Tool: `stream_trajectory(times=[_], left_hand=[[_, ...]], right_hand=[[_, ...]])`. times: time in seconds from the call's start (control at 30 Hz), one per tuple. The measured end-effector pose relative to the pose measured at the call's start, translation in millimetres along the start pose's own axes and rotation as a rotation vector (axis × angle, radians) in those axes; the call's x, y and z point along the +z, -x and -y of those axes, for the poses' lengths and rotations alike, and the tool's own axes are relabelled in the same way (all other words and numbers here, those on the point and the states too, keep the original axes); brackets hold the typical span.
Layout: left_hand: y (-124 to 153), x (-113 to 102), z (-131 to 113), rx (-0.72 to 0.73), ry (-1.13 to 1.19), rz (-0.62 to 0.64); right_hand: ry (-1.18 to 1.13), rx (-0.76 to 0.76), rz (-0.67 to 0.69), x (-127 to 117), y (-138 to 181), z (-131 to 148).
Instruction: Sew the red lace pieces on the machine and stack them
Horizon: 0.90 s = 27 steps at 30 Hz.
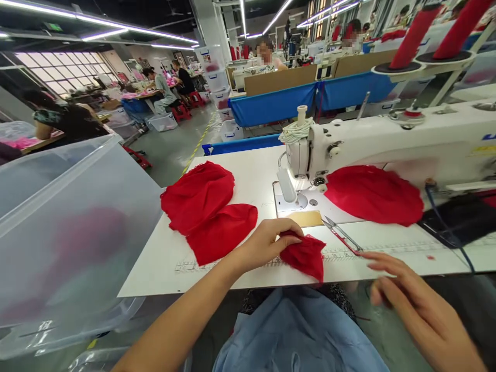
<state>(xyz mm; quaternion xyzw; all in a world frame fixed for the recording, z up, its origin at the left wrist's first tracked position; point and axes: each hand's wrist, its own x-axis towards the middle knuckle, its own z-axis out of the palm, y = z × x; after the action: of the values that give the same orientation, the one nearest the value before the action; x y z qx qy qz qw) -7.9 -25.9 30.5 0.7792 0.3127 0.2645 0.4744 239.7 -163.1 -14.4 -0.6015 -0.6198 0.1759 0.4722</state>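
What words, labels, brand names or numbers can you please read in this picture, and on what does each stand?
None reads clearly.
White sewing machine: blue brand letters at the frame's right edge, cut off; yellow label beneath, blurred.
White sewing table: printed ruler scale along the front edge, numbers too small.
Green ceiling sign: blurred.

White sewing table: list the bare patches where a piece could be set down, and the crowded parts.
The white sewing table is bare at its front-left corner, left of the stacked red fabric pieces. Another bare strip runs along the front edge right of the small thread snips. It is crowded around the white sewing machine, where red fabric lies, and by the left hand.
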Motion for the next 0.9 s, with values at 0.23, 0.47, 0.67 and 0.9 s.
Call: stream_trajectory(times=[0.23, 0.47, 0.67, 0.9], left_hand=[[14.5, -6.7, -9.6, -0.016, 0.038, -0.009], [22.5, -12.6, 0.9, -0.083, 0.150, -0.071], [20.2, -6.3, 2.4, -0.094, 0.239, -0.045], [21.2, -1.5, 7.6, -0.091, 0.368, 0.038]], right_hand=[[-0.401, 0.181, 0.336, 54.3, -53.4, 24.3], [-0.676, 0.324, 0.372, 44.2, -48.4, 18.5], [-1.074, 0.424, 0.128, 50.5, -47.9, 33.7], [-1.346, 0.522, 0.238, 44.8, -48.9, 37.3]])
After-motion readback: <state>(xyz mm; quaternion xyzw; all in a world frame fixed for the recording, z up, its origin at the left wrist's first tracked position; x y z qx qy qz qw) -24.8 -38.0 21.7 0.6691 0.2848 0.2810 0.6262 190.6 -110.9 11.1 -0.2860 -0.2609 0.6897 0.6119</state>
